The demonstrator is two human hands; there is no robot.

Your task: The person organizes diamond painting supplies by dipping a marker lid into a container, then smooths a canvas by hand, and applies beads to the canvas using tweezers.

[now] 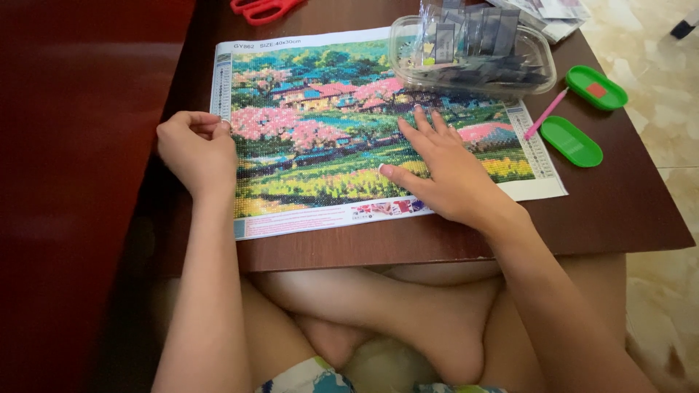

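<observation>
A colourful landscape bead-picture canvas (320, 156) with pink trees and houses lies flat on a low dark wooden table (604, 211). My left hand (195, 149) rests at the canvas's left edge, fingers curled and pinched at the edge. My right hand (440, 167) lies flat, fingers spread, on the middle-right of the picture. A clear plastic tub (473, 54) of small bagged packets stands on the canvas's top right corner, just beyond my right fingertips.
Right of the canvas lie a pink pen tool (546, 113) and two green oval trays (571, 140), (597, 87). Red scissors (262, 9) sit at the table's far edge. My crossed legs are under the table's near edge. Pale tiled floor (655, 44) is to the right.
</observation>
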